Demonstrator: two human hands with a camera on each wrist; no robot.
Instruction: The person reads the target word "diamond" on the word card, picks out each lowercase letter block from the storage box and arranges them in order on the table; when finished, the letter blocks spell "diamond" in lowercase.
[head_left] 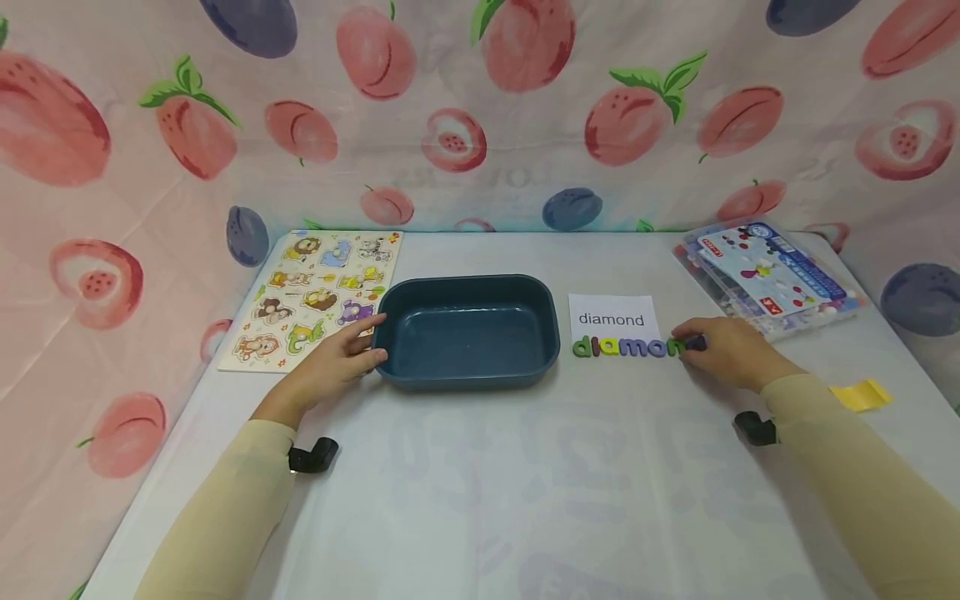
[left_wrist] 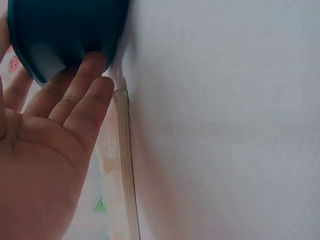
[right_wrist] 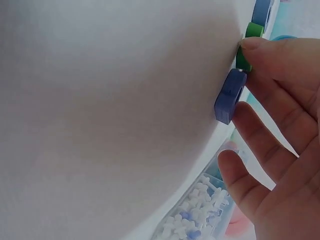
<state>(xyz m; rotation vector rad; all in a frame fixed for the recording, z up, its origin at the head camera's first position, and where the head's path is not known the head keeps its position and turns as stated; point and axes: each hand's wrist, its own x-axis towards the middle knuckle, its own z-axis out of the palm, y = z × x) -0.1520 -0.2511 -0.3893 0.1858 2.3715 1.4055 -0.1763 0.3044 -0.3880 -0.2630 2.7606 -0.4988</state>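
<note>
My left hand [head_left: 337, 367] rests against the left end of a dark teal plastic tub [head_left: 465, 382], thumb and forefinger at its rim. In the left wrist view its other fingers [left_wrist: 82, 95] lie fairly straight along the tub's outer wall. My right hand [head_left: 723, 350] pinches a green letter n [right_wrist: 244, 59] between thumb and forefinger, at the right end of a row of coloured letters [head_left: 633, 347]. A dark blue letter piece [right_wrist: 230, 97] stands beside the n, close to the middle fingers. Behind the row lies a white card [head_left: 611, 310] printed "diamond".
An animal picture board [head_left: 300, 300] lies left of the tub, under my left hand. At the back right sits a clear plastic case [head_left: 780, 279] with small pieces inside. A yellow strip [head_left: 862, 395] lies beside my right sleeve. Fruit-printed cloth surrounds the white table.
</note>
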